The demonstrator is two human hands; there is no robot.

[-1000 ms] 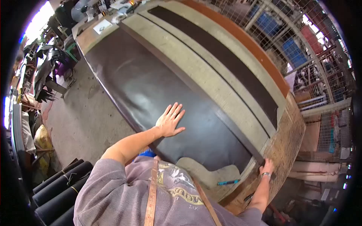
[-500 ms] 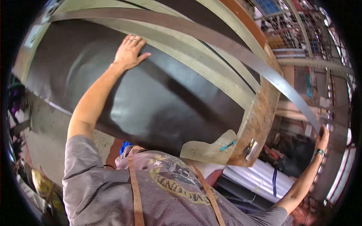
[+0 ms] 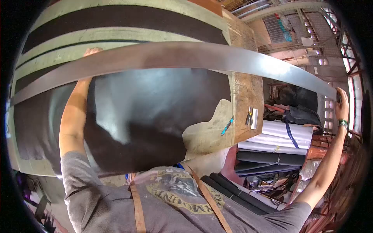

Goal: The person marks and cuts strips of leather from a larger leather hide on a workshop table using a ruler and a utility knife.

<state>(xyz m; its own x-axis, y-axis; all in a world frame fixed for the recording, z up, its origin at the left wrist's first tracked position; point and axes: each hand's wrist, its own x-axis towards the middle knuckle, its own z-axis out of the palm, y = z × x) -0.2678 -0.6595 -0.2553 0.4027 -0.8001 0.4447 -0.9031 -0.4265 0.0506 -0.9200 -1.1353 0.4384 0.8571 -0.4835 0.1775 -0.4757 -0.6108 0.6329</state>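
A long, flat metal straightedge (image 3: 175, 55) spans the view above the table, curved by the lens. My right hand (image 3: 342, 105) is closed around its right end, out past the table's edge. My left hand (image 3: 92, 51) is partly hidden behind the straightedge; its fingers show beyond the strip and seem to lie stretched out near the far edge of the dark leather sheet (image 3: 155, 116). The leather covers much of the table and has an irregular cut-out at its near right corner. A teal utility knife (image 3: 227, 126) lies on the bare surface there.
Pliers (image 3: 248, 115) and a white block (image 3: 254, 119) lie on the wooden table end (image 3: 244, 87). Dark leather strips (image 3: 128, 19) lie along the far side. Rolled silver material (image 3: 276, 134) and dark rolls (image 3: 268, 157) are stacked on the right, near wire-mesh racks.
The straightedge has come nearer to my body and now crosses over the leather. My right hand stays gripped on its end. My left hand has shifted left and become partly covered. The view has turned.
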